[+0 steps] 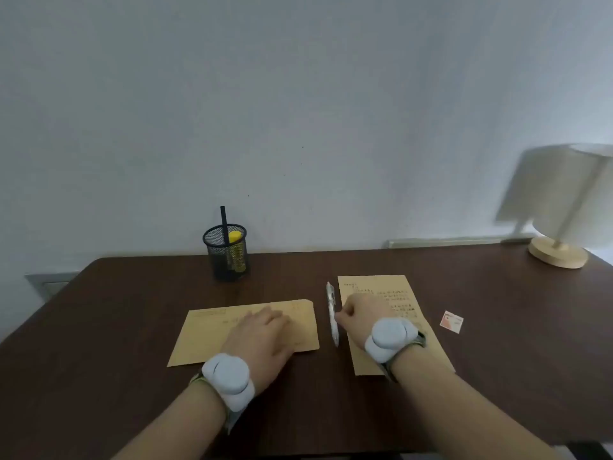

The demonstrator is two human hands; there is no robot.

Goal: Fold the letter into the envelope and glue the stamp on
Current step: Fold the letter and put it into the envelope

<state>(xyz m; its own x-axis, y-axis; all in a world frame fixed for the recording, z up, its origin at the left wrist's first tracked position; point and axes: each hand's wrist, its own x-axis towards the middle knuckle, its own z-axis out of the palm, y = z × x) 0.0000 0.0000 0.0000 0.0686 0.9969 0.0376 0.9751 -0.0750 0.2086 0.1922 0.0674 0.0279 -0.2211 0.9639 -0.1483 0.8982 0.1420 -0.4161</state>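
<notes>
A tan envelope [205, 336] lies flat on the dark desk [116, 343], left of centre. My left hand [262, 336] rests palm down on it, fingers spread. To the right lies the tan letter [374, 287], a sheet with handwritten lines. My right hand [358, 315] sits on the letter's left part, fingers curled at its left edge beside a white pen [331, 313]; whether the fingers pinch the paper is not clear. A small red and white stamp [451, 322] lies on the desk right of the letter. Both wrists carry pale grey bands.
A black mesh pen cup [227, 252] with a dark pen and a yellow-capped glue stick [235, 237] stands at the desk's back edge against the wall. A lamp with a wooden base [557, 255] stands at the back right corner.
</notes>
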